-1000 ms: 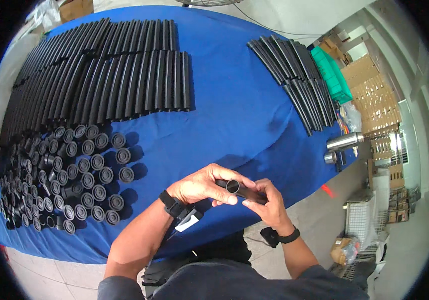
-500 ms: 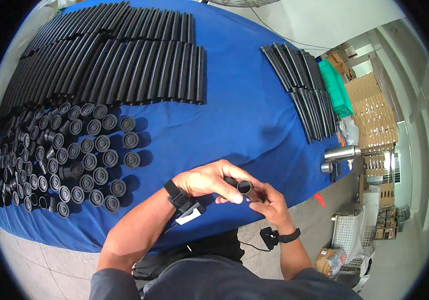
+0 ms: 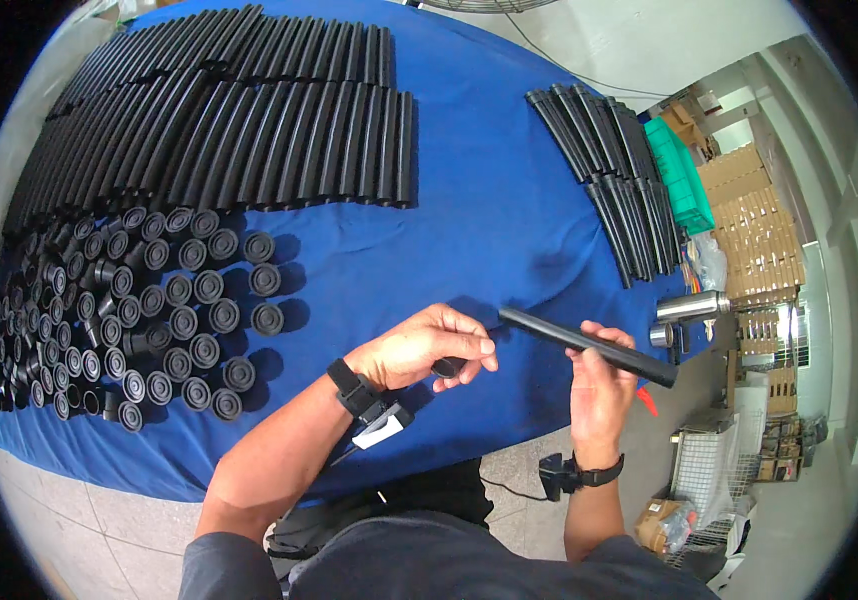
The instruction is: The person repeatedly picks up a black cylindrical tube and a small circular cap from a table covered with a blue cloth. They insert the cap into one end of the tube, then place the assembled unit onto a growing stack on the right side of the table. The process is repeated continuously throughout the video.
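My right hand [image 3: 601,385] grips a black tube [image 3: 639,362], which slants down to the right above the table's near edge. In my left hand [image 3: 431,348] a small black round cap [image 3: 446,367] sits under the curled fingers, partly hidden by them. The tube's far end is close to the left fingertips but apart from them. To the left of my hands, many loose black caps [image 3: 224,315] are spread over the blue cloth [image 3: 469,200]. Behind those caps lie two long rows of black tubes [image 3: 294,145].
At the right, a smaller group of black tubes [image 3: 604,180] lies beside a green bin [image 3: 677,175]. A steel flask [image 3: 691,306] and a metal cup [image 3: 661,335] stand near the right edge. Stacked cardboard [image 3: 749,220] and a wire basket [image 3: 699,465] are beyond the table.
The hands have separated. My right hand has moved right and turned the tube from end-on to lengthwise. The left hand stays nearly in place with the cap.
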The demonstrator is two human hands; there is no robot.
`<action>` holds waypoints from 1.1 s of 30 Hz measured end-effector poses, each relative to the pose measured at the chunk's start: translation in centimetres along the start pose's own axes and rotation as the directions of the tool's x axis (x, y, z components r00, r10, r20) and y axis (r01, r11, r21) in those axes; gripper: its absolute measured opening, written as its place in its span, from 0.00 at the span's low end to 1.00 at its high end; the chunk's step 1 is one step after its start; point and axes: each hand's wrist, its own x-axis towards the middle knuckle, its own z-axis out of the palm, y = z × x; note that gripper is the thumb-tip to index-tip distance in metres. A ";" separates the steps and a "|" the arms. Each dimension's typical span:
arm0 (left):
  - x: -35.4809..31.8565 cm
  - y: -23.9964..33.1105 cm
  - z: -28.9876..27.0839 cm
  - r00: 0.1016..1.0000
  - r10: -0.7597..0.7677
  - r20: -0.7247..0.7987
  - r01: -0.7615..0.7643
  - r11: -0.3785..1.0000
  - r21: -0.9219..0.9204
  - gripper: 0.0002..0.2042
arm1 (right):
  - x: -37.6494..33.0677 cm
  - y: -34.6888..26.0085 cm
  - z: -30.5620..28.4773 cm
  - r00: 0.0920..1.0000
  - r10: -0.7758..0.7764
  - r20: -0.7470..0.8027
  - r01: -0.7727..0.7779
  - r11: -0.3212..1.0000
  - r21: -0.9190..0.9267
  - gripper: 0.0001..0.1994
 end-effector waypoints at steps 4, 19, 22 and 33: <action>0.5 0.0 1.6 0.993 0.005 -0.118 0.004 0.997 0.075 0.15 | -0.8 2.8 -2.2 0.859 0.507 0.070 -0.420 0.620 0.662 0.10; 0.0 0.2 1.1 0.994 0.107 0.029 -0.108 0.993 0.053 0.21 | -1.3 2.2 1.0 0.919 -0.122 0.374 0.377 0.540 -0.752 0.20; 0.2 -0.2 0.7 0.991 0.122 0.062 -0.125 0.991 0.045 0.22 | -1.0 2.9 1.2 0.865 -0.100 0.491 0.474 0.478 -0.739 0.24; 0.1 -0.3 0.6 0.987 0.117 0.110 -0.121 0.992 0.032 0.22 | -0.4 1.2 1.9 0.763 -0.016 0.646 0.588 0.433 -0.683 0.19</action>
